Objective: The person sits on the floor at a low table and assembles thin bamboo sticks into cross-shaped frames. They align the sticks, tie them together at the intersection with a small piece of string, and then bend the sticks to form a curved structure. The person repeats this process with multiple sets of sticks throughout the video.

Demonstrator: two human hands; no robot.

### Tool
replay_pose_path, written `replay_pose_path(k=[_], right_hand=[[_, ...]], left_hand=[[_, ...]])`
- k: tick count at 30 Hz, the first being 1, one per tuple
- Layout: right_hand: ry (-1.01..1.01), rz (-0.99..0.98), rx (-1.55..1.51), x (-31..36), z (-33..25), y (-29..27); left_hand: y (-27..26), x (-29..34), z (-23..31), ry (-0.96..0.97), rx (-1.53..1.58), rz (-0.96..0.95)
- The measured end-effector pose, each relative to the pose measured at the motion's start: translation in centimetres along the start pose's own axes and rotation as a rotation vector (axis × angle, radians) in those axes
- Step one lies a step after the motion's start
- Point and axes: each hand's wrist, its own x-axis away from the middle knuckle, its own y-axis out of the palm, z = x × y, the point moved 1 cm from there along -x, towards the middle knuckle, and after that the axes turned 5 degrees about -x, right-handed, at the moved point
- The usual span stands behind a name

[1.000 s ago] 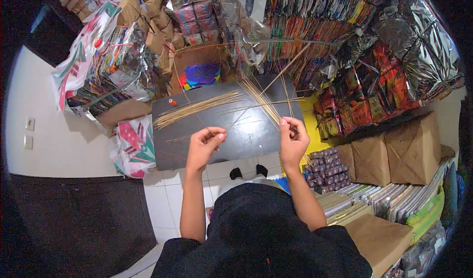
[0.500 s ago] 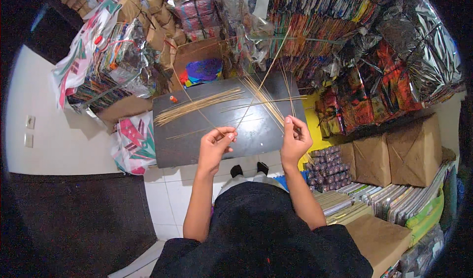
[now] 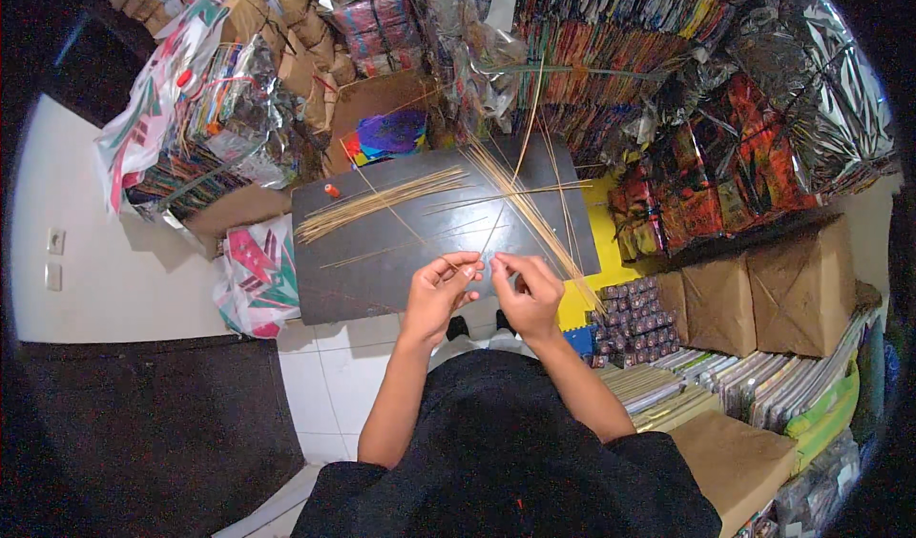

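My left hand (image 3: 441, 298) is over the near edge of the dark table (image 3: 343, 285), fingertips pinched on thin bamboo sticks (image 3: 394, 212) whose ends meet there. One stick slants to the far left, another to the far right. Close beside it, my right hand (image 3: 530, 300) is closed in a pinch at the same meeting point. What its fingertips hold is too small to make out. Beyond my hands lie a loose bundle of sticks (image 3: 382, 202) on the left and a second bundle (image 3: 525, 209) slanting on the right.
A small orange spool (image 3: 331, 191) stands on the table's left. Stacked wrapped bundles (image 3: 611, 71) crowd the back. On the right are brown paper parcels (image 3: 801, 285) and a pile of small dark packs (image 3: 630, 323). White floor tiles (image 3: 348, 376) show below.
My right hand has moved left and inward, from beside the right bundle to my left hand's fingertips. My left hand, with its sticks, has shifted slightly right.
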Motion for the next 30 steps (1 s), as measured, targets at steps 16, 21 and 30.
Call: replay_pose_path(k=[16,21,30], right_hand=[[0.069,-0.117,0.042,-0.29,-0.87,0.27],[0.071,-0.107,0.033,-0.43,-0.85,0.33],[0.122,-0.107,0.06,-0.52,-0.57,0.23]], left_hand=[[0.19,0.38,0.37,0.025,-0.002,-0.046],[0.07,0.25,0.21,0.037,0.002,-0.077],[0.19,0.28,0.67,0.041,0.016,-0.093]])
